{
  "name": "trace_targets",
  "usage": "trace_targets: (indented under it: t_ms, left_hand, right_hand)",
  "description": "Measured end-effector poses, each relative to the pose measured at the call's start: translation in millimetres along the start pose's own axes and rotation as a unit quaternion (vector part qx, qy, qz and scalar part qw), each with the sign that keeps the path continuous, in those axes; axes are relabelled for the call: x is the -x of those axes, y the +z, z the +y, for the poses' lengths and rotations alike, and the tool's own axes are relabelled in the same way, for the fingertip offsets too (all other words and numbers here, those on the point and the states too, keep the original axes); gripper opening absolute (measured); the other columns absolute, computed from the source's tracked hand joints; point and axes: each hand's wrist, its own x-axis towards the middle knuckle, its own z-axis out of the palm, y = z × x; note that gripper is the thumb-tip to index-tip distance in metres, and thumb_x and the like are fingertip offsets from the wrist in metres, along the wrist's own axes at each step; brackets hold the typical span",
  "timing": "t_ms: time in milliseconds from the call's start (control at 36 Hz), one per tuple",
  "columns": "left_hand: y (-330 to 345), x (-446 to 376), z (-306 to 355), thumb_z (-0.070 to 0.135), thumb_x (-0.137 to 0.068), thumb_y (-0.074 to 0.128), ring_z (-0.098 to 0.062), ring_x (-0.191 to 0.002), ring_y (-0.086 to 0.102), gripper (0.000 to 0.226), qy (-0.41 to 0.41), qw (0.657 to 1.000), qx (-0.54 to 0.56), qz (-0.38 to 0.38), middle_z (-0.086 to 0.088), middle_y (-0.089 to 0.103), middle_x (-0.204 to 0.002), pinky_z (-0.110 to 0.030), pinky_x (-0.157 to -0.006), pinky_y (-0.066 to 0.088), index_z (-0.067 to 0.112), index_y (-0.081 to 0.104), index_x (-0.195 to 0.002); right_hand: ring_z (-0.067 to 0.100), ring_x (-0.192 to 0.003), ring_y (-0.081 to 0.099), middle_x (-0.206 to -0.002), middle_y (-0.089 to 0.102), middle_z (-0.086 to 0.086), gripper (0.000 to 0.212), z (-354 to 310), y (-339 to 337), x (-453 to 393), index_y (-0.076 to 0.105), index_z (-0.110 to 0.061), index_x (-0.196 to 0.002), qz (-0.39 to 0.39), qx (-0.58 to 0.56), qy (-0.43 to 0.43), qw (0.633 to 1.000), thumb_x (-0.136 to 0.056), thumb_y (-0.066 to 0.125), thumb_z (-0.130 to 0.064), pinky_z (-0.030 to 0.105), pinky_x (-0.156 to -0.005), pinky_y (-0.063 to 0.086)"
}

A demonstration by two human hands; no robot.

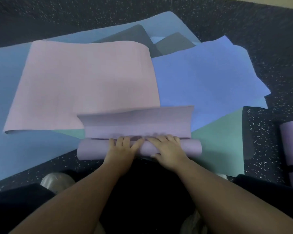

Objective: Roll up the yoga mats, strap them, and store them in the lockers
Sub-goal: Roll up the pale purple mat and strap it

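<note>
Pressing side by side, both hands (left hand (123, 146), right hand (166, 146)) flat-fingered atop lilac mat roll (95, 150)

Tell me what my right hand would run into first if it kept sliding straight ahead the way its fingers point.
Probably the raised unrolled flap of the lilac mat, just beyond the right hand on the roll. Past that lies the pink mat, though depth is hard to judge.

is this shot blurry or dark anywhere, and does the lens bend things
Head view: dim, bluish light and soft all over; the fingers of the left hand and the right hand smear on the purple mat roll; wide-angle bending curves the light blue mat edge; no glare.
</note>
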Motion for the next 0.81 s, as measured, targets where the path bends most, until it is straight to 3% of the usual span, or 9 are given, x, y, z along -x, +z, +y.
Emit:
trace_targets:
  t_ms: [83, 167, 278, 361, 417, 500, 583, 722, 806]
  left_hand:
    - [0, 9, 5, 0.028, -0.068, 0.040, -0.034, -0.065, 0.060, 0.056, -0.009, 0.999, 0.024, -0.021, -0.018, 0.061, -0.080, -0.053, -0.061, 0.052, 0.022, 0.045, -0.123]
    - [3, 11, 7, 0.025, -0.054, 0.066, -0.036, -0.064, 0.061, 0.071, -0.008, 0.998, 0.023, -0.052, -0.018, 0.062, -0.080, -0.054, -0.059, 0.051, 0.022, 0.048, -0.122]
    - [7, 5, 6, 0.036, -0.046, 0.087, -0.036, -0.075, 0.064, 0.080, -0.006, 0.998, 0.021, -0.066, -0.018, 0.065, -0.091, -0.057, -0.062, 0.051, 0.021, 0.066, -0.122]
    - [6, 4, 6, 0.065, -0.068, 0.057, -0.038, -0.109, 0.062, 0.082, -0.023, 0.996, 0.053, -0.067, -0.017, 0.062, -0.123, -0.067, -0.079, 0.047, 0.024, 0.043, -0.138]
    - [11, 4, 5, 0.078, -0.062, 0.035, -0.041, -0.118, 0.056, 0.092, -0.019, 0.996, 0.052, -0.076, -0.020, 0.059, -0.131, -0.070, -0.081, 0.044, 0.023, 0.040, -0.135]
    - [17, -2, 2, 0.085, -0.059, 0.028, -0.040, -0.132, 0.040, 0.105, -0.010, 0.998, 0.038, -0.052, -0.022, 0.049, -0.141, -0.070, -0.095, 0.034, 0.020, 0.036, -0.141]
    - [14, -11, -2, 0.085, -0.060, 0.024, -0.040, -0.130, 0.045, 0.106, -0.019, 0.999, 0.041, -0.026, -0.021, 0.050, -0.141, -0.067, -0.099, 0.026, 0.019, 0.034, -0.142]
    - [17, -27, -10, 0.080, -0.066, 0.026, -0.039, -0.118, 0.058, 0.099, -0.022, 0.999, 0.028, 0.026, -0.020, 0.053, -0.138, -0.073, -0.092, 0.035, 0.015, 0.035, -0.140]
    - [20, -33, -13, 0.083, -0.063, 0.031, -0.036, -0.113, 0.061, 0.104, -0.018, 0.999, 0.002, 0.035, -0.018, 0.055, -0.136, -0.068, -0.091, 0.041, 0.014, 0.037, -0.140]
  right_hand:
    - [0.025, -0.134, 0.030, -0.157, 0.029, -0.007, 0.063, 0, 4, 6, 0.022, -0.036, -0.152, -0.021, 0.015, -0.003, 1.000, -0.096, 0.050, -0.044, 0.036, -0.105, 0.018]
    - [0.022, -0.137, 0.029, -0.156, 0.029, -0.007, 0.061, -3, 9, 8, 0.024, -0.032, -0.152, -0.028, 0.018, -0.008, 0.999, -0.097, 0.048, -0.041, 0.034, -0.107, 0.015]
    - [0.029, -0.115, 0.061, -0.135, 0.059, 0.007, 0.051, -11, 28, 19, 0.062, -0.014, -0.128, 0.082, -0.026, 0.011, 0.996, -0.084, 0.040, -0.026, 0.039, -0.092, 0.033]
    - [0.029, -0.109, 0.064, -0.129, 0.063, 0.010, 0.043, -20, 41, 26, 0.063, -0.015, -0.119, 0.141, 0.004, 0.035, 0.989, -0.081, 0.043, -0.020, 0.041, -0.087, 0.048]
    - [0.028, -0.110, 0.063, -0.128, 0.063, 0.010, 0.040, -24, 45, 29, 0.054, -0.016, -0.119, 0.177, 0.018, 0.041, 0.983, -0.081, 0.043, -0.022, 0.042, -0.089, 0.046]
    - [0.028, -0.113, 0.059, -0.128, 0.062, 0.012, 0.045, -22, 48, 29, 0.050, -0.015, -0.120, 0.185, 0.009, 0.057, 0.981, -0.077, 0.041, -0.023, 0.044, -0.092, 0.042]
    - [0.029, -0.115, 0.058, -0.130, 0.061, 0.012, 0.048, -20, 47, 27, 0.049, -0.015, -0.120, 0.167, -0.011, 0.066, 0.984, -0.074, 0.041, -0.024, 0.046, -0.095, 0.038]
    - [0.027, -0.131, 0.040, -0.145, 0.041, 0.009, 0.065, -20, 56, 27, 0.040, -0.012, -0.138, 0.167, 0.004, 0.072, 0.983, -0.074, 0.042, -0.024, 0.054, -0.104, 0.028]
    - [0.028, -0.138, 0.032, -0.150, 0.032, 0.008, 0.072, -25, 62, 28, 0.035, -0.011, -0.143, 0.170, 0.004, 0.080, 0.982, -0.072, 0.041, -0.024, 0.056, -0.107, 0.023]
